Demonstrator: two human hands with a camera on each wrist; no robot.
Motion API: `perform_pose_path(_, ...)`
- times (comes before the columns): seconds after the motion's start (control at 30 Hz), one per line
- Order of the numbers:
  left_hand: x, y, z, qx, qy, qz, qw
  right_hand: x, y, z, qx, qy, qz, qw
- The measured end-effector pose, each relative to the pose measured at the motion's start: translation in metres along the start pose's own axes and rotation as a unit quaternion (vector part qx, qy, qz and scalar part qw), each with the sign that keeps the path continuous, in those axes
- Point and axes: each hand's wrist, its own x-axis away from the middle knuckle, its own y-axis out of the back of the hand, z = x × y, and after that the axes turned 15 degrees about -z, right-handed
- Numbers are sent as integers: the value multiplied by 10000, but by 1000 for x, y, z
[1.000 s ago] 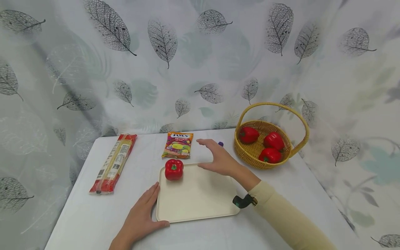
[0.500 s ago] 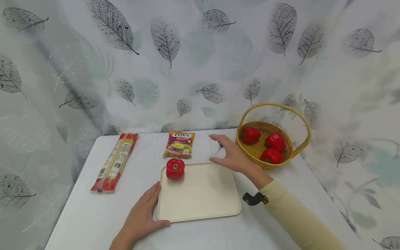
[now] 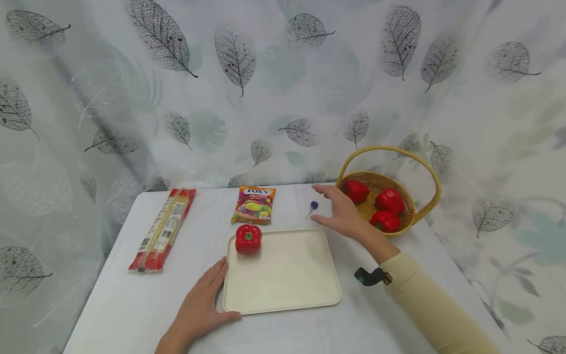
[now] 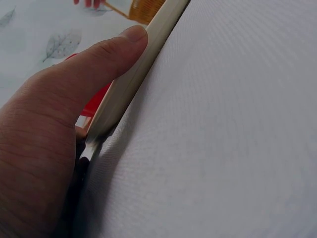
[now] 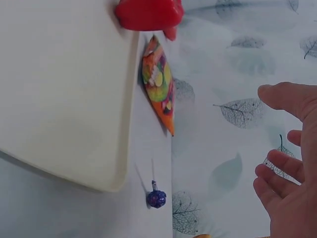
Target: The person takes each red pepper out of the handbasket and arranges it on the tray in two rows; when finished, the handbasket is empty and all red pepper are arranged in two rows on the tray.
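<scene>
The tray (image 3: 283, 275) looks light and stiff, best held by opposite rims; the relaxed left hand (image 3: 199, 305) touches its near-left corner, the empty, loosely spread right hand (image 3: 345, 212) beside the lollipop (image 3: 314, 205).

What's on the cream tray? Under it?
One red bell pepper sits on the cream tray, by its far left corner. Whatever lies under the tray or pepper is covered.

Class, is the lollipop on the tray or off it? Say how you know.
Off: the lollipop lies on the table beyond the tray, with a visible gap between them.
</scene>
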Motion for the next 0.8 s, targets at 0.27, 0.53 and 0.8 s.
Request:
perform_pose_path(0.27, 0, 1, -1, 35, 77, 84, 9999, 2, 14, -15, 84, -206, -100, 9997)
perform_pose_path(0.53, 0, 1, -1, 8, 92, 89, 9999, 1, 26, -30, 12, -254, -222, 9994)
perform_pose_path(0.8, 1, 0, 1, -10, 50, 63, 10000, -2, 35, -43, 113, -418, -187, 9989)
